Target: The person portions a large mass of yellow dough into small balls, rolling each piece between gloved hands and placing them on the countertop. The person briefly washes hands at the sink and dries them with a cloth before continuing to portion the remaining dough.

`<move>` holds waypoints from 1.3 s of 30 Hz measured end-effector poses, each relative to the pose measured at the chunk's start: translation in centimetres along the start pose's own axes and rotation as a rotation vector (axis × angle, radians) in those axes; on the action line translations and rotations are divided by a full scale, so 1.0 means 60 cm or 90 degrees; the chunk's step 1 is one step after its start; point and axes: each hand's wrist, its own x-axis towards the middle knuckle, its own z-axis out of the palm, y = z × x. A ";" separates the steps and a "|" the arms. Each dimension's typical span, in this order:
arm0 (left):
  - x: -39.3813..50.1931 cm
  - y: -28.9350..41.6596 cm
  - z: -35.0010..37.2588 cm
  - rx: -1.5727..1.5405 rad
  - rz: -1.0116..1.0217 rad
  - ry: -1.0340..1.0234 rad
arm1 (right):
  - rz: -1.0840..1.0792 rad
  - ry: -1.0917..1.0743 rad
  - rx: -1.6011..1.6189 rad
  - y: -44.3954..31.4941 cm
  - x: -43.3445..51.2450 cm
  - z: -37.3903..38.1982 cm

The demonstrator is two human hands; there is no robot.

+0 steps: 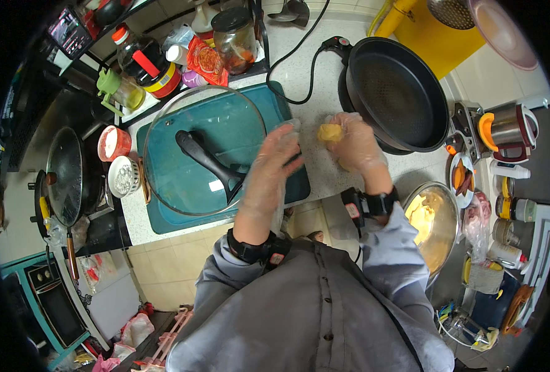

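Observation:
A lump of yellow dough protrudes from the fingers of my right hand, which wears a clear plastic glove. My left hand, gloved the same way, has its fingers apart and holds nothing. It hovers over the right part of a teal cutting board. On that board lies a large glass lid with a black upright handle. Beside my right hand stands a black electric pan, its inside bare. To the right, a steel bowl contains more yellow dough.
Left of the board sit a patterned bowl with white contents and a red tub. A lidded wok rests on the stove. Bottles and a jar line the back rack. A power cord crosses the counter to the pan.

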 end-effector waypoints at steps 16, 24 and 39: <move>-0.045 -0.012 0.212 -0.043 -0.248 -0.417 | -0.176 0.207 0.078 -0.015 -0.239 -0.224; -0.081 -0.068 0.296 -0.005 -0.300 -0.426 | -0.122 0.375 -0.006 0.028 -0.340 -0.246; -0.104 -0.111 0.333 0.002 -0.301 -0.463 | 0.241 0.234 0.653 0.072 -0.397 -0.267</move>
